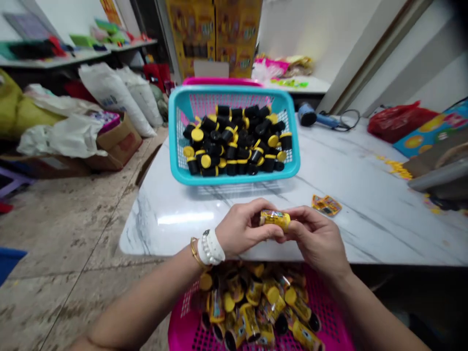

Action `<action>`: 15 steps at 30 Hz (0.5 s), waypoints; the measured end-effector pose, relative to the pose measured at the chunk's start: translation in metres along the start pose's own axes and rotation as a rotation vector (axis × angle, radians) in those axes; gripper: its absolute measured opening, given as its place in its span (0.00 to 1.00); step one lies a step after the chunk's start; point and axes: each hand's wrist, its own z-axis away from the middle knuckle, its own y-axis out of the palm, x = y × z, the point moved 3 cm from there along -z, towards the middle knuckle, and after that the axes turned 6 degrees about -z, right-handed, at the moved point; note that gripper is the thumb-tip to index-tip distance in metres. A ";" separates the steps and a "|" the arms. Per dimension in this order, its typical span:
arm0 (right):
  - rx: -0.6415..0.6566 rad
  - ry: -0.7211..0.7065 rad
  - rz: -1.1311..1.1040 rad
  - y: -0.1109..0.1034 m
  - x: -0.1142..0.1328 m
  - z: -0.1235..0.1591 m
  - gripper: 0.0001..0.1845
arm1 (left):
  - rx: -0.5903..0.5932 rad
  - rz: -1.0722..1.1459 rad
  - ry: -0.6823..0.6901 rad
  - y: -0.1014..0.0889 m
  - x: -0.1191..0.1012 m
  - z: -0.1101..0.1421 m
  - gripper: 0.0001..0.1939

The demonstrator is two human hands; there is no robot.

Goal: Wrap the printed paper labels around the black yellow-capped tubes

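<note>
Left hand (241,228) and right hand (319,239) jointly pinch one small yellow printed cylinder (274,219) above the white grey-veined tabletop (329,178), between the turquoise plastic basket (234,180) of yellow-capped black cylinders (231,166) and the magenta plastic basket (331,324) holding yellow-wrapped cylinders (250,321).

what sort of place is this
Probably a small packing workshop: a turquoise basket of black, yellow-capped containers stands on the marble-patterned table, a magenta basket below holds similar containers in yellow printed wrapping, and bulky white sacks sit at left.
</note>
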 end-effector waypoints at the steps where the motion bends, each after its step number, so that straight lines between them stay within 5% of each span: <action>1: 0.049 -0.016 -0.010 -0.003 0.008 -0.013 0.13 | 0.063 0.069 -0.044 -0.005 -0.001 -0.013 0.17; 7: 0.368 0.016 0.129 -0.010 0.039 -0.069 0.19 | 0.128 0.238 -0.157 -0.023 0.011 -0.054 0.26; 15: 0.262 -0.045 0.069 -0.013 0.010 -0.064 0.07 | 0.157 0.413 -0.259 -0.016 0.033 -0.046 0.30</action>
